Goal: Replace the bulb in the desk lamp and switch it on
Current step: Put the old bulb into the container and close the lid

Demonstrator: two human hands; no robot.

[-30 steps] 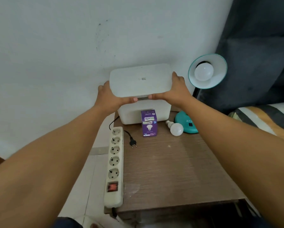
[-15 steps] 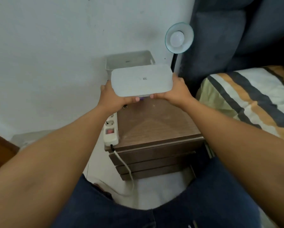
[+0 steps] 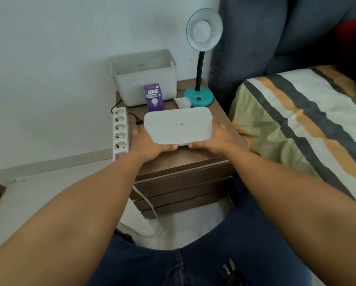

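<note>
A teal desk lamp (image 3: 198, 97) stands at the back right of the wooden nightstand (image 3: 179, 162), with a white bulb (image 3: 202, 31) in its shade. A loose white bulb (image 3: 183, 102) lies by the lamp's base, next to an upright purple bulb box (image 3: 153, 97). My left hand (image 3: 148, 146) and my right hand (image 3: 218, 139) grip the two ends of a flat white lid (image 3: 178, 125), held just above the nightstand's front half. The open white storage box (image 3: 144, 76) sits at the back.
A white power strip (image 3: 120, 133) lies along the nightstand's left edge, with a loose black plug (image 3: 139, 122) beside it. A bed with a striped blanket (image 3: 303, 124) is at the right, against a dark headboard. A white wall rises behind.
Both hands have brought the lid down and toward me, off the storage box, which now stands open. My view has pulled back and tilted down.
</note>
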